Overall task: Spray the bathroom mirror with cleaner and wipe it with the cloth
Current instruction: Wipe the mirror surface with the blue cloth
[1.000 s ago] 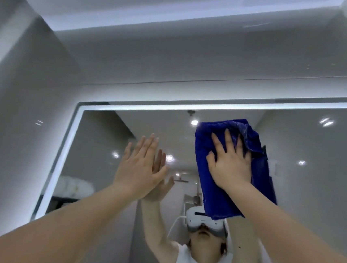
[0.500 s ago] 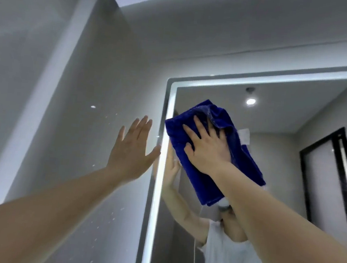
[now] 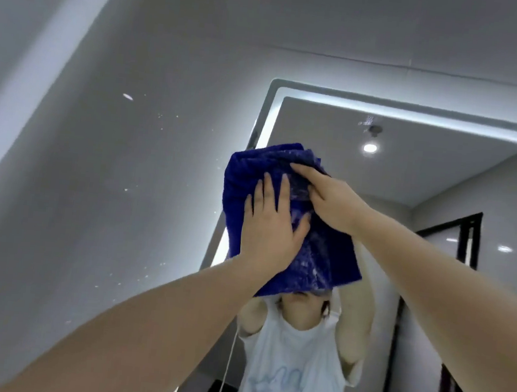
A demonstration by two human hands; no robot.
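A dark blue cloth [image 3: 323, 265], folded and damp-looking, lies against the upper left part of the bathroom mirror [image 3: 426, 180], close to its lit frame [image 3: 271, 111]. My left hand [image 3: 266, 228] presses flat on the cloth's middle with straight fingers. Over the cloth's upper right part, my right hand [image 3: 329, 199] bends its fingers into the fabric and grips it. A small patch of spray droplets [image 3: 367, 122] sits on the glass near the top edge. No spray bottle is in view. The mirror shows a person's raised arms and white top.
A glossy grey tiled wall [image 3: 111, 166] with scattered droplets fills the left side. A dark door frame [image 3: 467, 241] is reflected at the right. A thin white cable [image 3: 228, 363] hangs down near the mirror's left edge.
My left hand moved right from the wall onto the cloth. My right hand shifted from a flat press to a bent-finger hold near the cloth's top. The view tilted further left.
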